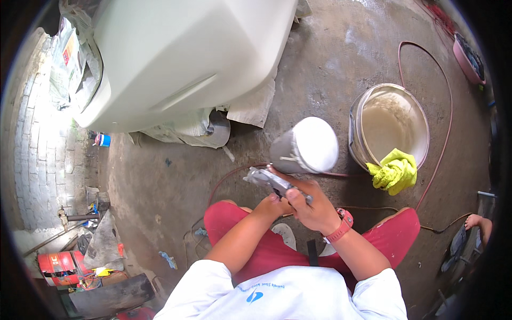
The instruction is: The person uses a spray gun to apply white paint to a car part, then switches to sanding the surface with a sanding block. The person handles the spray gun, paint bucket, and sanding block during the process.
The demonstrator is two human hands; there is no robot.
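Observation:
A silver metal spray gun (274, 183) is held in front of my knees, its head pointing to the left. My right hand (313, 207) is wrapped round its body from the right. From below, my left hand (271, 207) is closed on its lower part, with the thumb and fingers pressed together. Just beyond the hands stands a grey can (282, 151) with a round white top (317, 144), a little blurred. Farther right is a large, dirty white bucket (356, 130), and a yellow-green cloth (396, 173) hangs over its near rim.
A pale car body (165, 58) fills the upper left, with masking paper (256, 104) along its lower edge. A red hose (450, 106) loops across the concrete floor. Tools and a red canister (56, 262) lie at lower left. Another person's foot (473, 221) shows at right.

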